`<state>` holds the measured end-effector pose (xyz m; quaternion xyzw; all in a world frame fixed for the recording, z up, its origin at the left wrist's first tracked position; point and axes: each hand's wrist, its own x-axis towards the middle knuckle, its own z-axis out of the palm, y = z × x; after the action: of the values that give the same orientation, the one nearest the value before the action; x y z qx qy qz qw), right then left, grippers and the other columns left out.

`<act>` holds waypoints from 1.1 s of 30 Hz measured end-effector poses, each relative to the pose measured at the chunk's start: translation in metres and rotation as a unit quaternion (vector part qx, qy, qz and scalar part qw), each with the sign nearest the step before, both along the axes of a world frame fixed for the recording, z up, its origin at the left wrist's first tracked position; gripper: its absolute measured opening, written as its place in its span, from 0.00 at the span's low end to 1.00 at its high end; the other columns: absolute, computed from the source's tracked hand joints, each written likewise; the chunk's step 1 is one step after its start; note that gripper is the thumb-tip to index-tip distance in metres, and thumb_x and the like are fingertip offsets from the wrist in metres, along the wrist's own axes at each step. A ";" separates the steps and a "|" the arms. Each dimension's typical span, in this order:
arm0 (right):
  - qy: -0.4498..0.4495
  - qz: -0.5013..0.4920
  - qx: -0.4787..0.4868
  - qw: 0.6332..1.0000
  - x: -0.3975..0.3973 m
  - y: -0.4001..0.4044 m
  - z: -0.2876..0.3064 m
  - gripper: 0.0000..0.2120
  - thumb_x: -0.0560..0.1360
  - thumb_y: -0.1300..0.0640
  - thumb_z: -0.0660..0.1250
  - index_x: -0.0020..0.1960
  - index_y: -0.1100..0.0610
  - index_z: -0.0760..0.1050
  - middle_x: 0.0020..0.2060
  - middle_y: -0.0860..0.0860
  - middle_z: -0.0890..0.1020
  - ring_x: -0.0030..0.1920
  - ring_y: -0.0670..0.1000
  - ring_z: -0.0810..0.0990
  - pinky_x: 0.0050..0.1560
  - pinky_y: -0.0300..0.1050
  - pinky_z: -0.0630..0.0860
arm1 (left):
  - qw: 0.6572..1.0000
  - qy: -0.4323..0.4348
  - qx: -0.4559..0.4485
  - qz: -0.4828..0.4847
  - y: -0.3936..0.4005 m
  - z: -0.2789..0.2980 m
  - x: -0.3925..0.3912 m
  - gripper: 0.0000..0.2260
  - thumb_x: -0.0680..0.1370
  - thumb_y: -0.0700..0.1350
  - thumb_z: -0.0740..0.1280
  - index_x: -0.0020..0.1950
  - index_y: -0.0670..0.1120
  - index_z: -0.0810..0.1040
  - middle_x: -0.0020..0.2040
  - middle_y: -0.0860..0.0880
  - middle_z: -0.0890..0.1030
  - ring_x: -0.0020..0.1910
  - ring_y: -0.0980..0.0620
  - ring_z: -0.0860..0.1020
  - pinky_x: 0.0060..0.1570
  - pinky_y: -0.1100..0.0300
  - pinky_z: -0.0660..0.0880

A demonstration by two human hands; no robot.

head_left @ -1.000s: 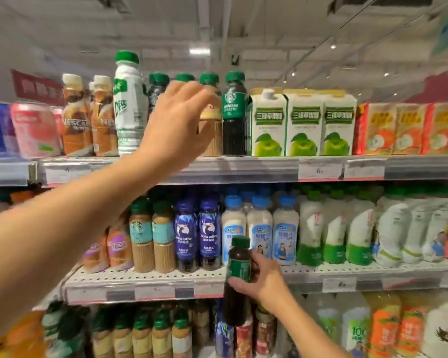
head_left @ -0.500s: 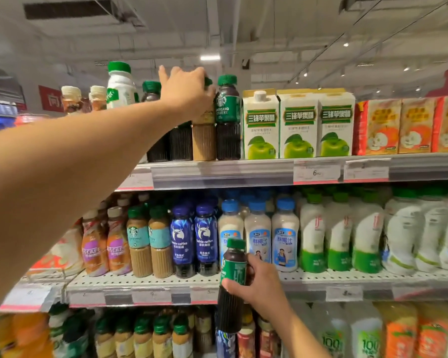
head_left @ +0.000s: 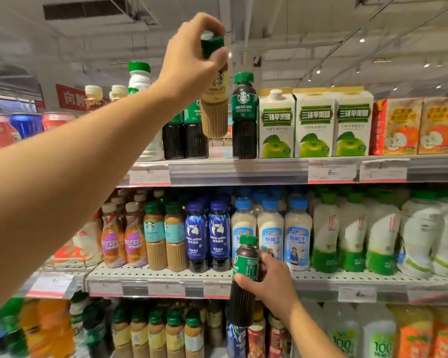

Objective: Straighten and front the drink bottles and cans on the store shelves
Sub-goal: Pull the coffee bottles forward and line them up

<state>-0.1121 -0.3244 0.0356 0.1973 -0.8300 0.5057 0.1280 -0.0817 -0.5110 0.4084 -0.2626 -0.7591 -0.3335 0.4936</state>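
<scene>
The left hand, which half a second ago reached among the top-shelf bottles, now grasps a cheese latte bottle by its green cap, lifted clear above the top shelf, leaving a gap beside the Americano bottle; the right hand still clutches a dark Americano bottle before the middle shelf
</scene>
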 end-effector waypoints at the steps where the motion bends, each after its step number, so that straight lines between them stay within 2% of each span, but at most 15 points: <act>1: 0.000 -0.003 0.001 1.000 0.000 0.000 0.001 0.19 0.66 0.41 0.80 0.51 0.46 0.78 0.43 0.42 0.85 0.45 0.37 0.82 0.46 0.38 0.81 | 1.000 0.008 0.004 -0.015 -0.002 -0.003 0.013 0.11 0.80 0.44 0.68 0.61 0.45 0.75 0.59 0.52 0.77 0.59 0.54 0.79 0.62 0.56 0.78; 5: -0.002 -0.006 0.002 1.000 0.002 -0.001 0.002 0.17 0.66 0.41 0.80 0.50 0.44 0.78 0.43 0.42 0.85 0.44 0.36 0.82 0.45 0.36 0.80 | 0.996 -0.025 0.030 -0.079 -0.014 -0.041 0.057 0.13 0.79 0.42 0.70 0.62 0.43 0.75 0.58 0.50 0.79 0.55 0.52 0.82 0.57 0.58 0.80; 7: -0.003 0.005 0.001 1.000 0.001 -0.001 0.000 0.21 0.66 0.36 0.79 0.55 0.41 0.78 0.47 0.39 0.85 0.48 0.34 0.81 0.50 0.36 0.79 | 0.993 -0.067 0.039 -0.091 -0.021 -0.077 0.069 0.13 0.79 0.40 0.71 0.63 0.44 0.75 0.57 0.49 0.80 0.53 0.52 0.82 0.52 0.61 0.80; 9: 0.003 0.011 0.007 1.000 -0.003 -0.002 -0.002 0.25 0.66 0.34 0.78 0.59 0.42 0.78 0.50 0.37 0.85 0.51 0.34 0.81 0.52 0.37 0.79 | 0.986 -0.127 0.045 -0.097 -0.029 -0.124 0.073 0.14 0.78 0.40 0.72 0.62 0.46 0.76 0.55 0.50 0.80 0.50 0.54 0.83 0.48 0.62 0.81; 11: -0.014 0.001 0.003 1.000 -0.006 -0.002 -0.002 0.29 0.65 0.34 0.78 0.60 0.45 0.78 0.53 0.38 0.83 0.55 0.38 0.81 0.54 0.40 0.79 | 0.975 -0.185 0.075 -0.099 -0.039 -0.173 0.069 0.15 0.75 0.43 0.75 0.60 0.52 0.78 0.51 0.48 0.82 0.47 0.53 0.83 0.45 0.57 0.81; 12: -0.021 -0.005 0.004 1.000 -0.006 -0.002 0.000 0.30 0.63 0.32 0.77 0.59 0.45 0.77 0.54 0.38 0.83 0.55 0.40 0.81 0.54 0.40 0.79 | 0.969 -0.207 0.093 -0.094 -0.044 -0.194 0.066 0.15 0.74 0.45 0.75 0.58 0.55 0.79 0.50 0.47 0.83 0.45 0.51 0.83 0.46 0.53 0.82; 14: -0.014 -0.010 0.020 1.000 -0.004 -0.002 0.003 0.26 0.62 0.30 0.76 0.54 0.41 0.75 0.50 0.39 0.83 0.51 0.38 0.82 0.51 0.38 0.79 | 0.959 -0.242 0.114 -0.090 -0.054 -0.232 0.062 0.15 0.75 0.43 0.76 0.57 0.57 0.79 0.49 0.46 0.83 0.46 0.49 0.83 0.50 0.48 0.82; 16: -0.004 -0.020 0.029 0.999 -0.001 -0.003 0.005 0.20 0.65 0.34 0.78 0.50 0.39 0.75 0.47 0.39 0.83 0.47 0.34 0.81 0.46 0.34 0.76 | 0.950 -0.272 0.114 -0.098 -0.058 -0.264 0.061 0.16 0.76 0.40 0.75 0.59 0.56 0.79 0.50 0.47 0.83 0.48 0.47 0.84 0.52 0.45 0.82; 18: 0.006 -0.028 0.033 0.999 -0.001 -0.004 0.004 0.18 0.66 0.38 0.79 0.50 0.39 0.75 0.46 0.38 0.83 0.46 0.33 0.80 0.44 0.31 0.75 | 0.939 -0.299 0.116 -0.121 -0.061 -0.291 0.060 0.16 0.76 0.40 0.74 0.60 0.54 0.78 0.50 0.47 0.83 0.48 0.44 0.84 0.52 0.43 0.82; 21: -0.002 -0.028 0.028 0.999 -0.003 -0.005 0.002 0.21 0.65 0.35 0.78 0.51 0.40 0.76 0.47 0.39 0.84 0.47 0.35 0.81 0.46 0.34 0.76 | 0.930 -0.327 0.109 -0.132 -0.068 -0.323 0.052 0.17 0.76 0.44 0.74 0.63 0.54 0.78 0.52 0.47 0.83 0.49 0.41 0.83 0.54 0.40 0.80; 23: -0.004 -0.027 0.035 0.999 -0.002 -0.005 0.002 0.20 0.66 0.37 0.78 0.52 0.41 0.76 0.48 0.39 0.83 0.47 0.34 0.81 0.45 0.31 0.76 | 0.929 -0.334 0.091 -0.128 -0.073 -0.339 0.044 0.16 0.76 0.45 0.74 0.62 0.56 0.78 0.54 0.50 0.82 0.53 0.46 0.82 0.56 0.44 0.80; 26: -0.003 -0.032 0.039 0.999 -0.002 -0.006 0.003 0.20 0.68 0.40 0.79 0.54 0.42 0.75 0.48 0.39 0.83 0.47 0.31 0.80 0.42 0.27 0.75 | 0.939 -0.321 0.049 -0.117 -0.076 -0.359 0.033 0.18 0.76 0.43 0.75 0.61 0.59 0.78 0.57 0.54 0.80 0.58 0.50 0.80 0.58 0.56 0.76; 29: -0.006 -0.032 0.038 0.999 -0.001 -0.006 0.004 0.19 0.68 0.41 0.79 0.54 0.44 0.77 0.47 0.41 0.84 0.47 0.34 0.81 0.44 0.30 0.76 | 0.938 -0.328 -0.004 -0.113 -0.078 -0.371 0.024 0.19 0.75 0.47 0.75 0.65 0.59 0.77 0.60 0.57 0.78 0.63 0.53 0.77 0.63 0.56 0.74; 33: -0.018 -0.025 0.014 0.999 0.001 -0.007 0.005 0.19 0.68 0.47 0.81 0.54 0.48 0.78 0.47 0.44 0.86 0.47 0.38 0.84 0.46 0.35 0.78 | 0.933 -0.342 -0.023 -0.107 -0.082 -0.379 0.022 0.22 0.76 0.49 0.74 0.68 0.60 0.75 0.63 0.60 0.76 0.66 0.57 0.75 0.66 0.56 0.73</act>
<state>-0.1106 -0.3314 0.0409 0.1691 -0.8438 0.4942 0.1231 -0.0596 -0.5928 0.0292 -0.2238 -0.8568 -0.4365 0.1593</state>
